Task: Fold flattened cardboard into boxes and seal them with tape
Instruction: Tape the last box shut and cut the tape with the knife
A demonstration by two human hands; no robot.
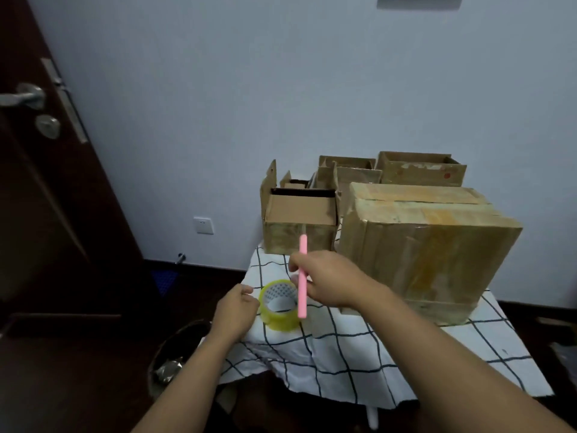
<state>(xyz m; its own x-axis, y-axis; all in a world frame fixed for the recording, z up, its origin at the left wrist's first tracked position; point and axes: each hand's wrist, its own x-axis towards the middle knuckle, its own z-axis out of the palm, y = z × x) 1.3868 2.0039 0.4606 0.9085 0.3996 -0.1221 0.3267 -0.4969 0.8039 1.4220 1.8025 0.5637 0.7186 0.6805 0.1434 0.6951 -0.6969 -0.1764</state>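
We are gripping the tape (278, 304) at its left rim with the left hand (235, 309), fingers pinched; it is sitting on the table (359, 348) near the front-left corner. Right hand (324, 281) is closed around a pink cutter (302, 276). Roll looks light, stiff, slick; best held through the core. Sealed box (427, 248) is standing just right.

Pink stick (302, 276), yellow tape (278, 307), black-gridded white cloth (343, 354)

Dim rm: pale wall (218, 104) w/ outlet (203, 225), dark door (37, 198) left, dark floor (78, 370).
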